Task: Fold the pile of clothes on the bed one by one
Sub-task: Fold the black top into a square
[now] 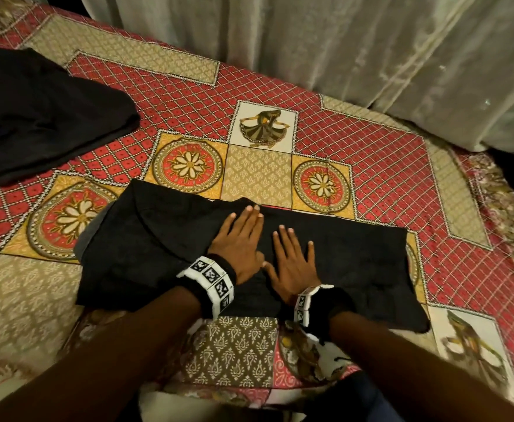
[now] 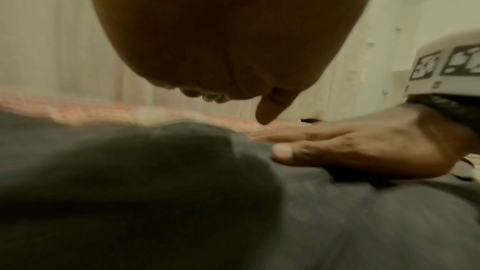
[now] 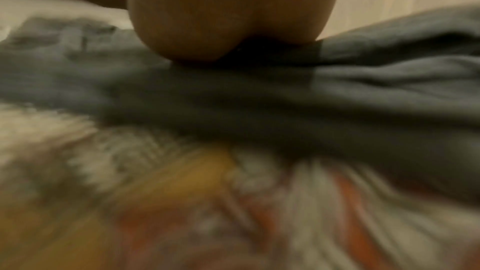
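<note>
Black garment (image 1: 340, 257): folded, near edge of bed (image 1: 249, 345). Your left hand (image 1: 240, 239) and right hand (image 1: 292, 263) press it side by side, fingers straight, grasping nothing. Second dark garment (image 1: 36, 111): far left of it.

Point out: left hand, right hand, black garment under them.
left hand (image 1: 239, 239), head view, back of hand
right hand (image 1: 292, 263), head view, back of hand
black garment (image 1: 371, 257), head view, flat right part

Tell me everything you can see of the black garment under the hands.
The black garment is soft, matte cloth, folded into a rough rectangle lying flat on the patterned bedspread. Its left end is bulkier, with a grey layer showing. The left hand and right hand press flat on its middle, fingers straight.
</note>
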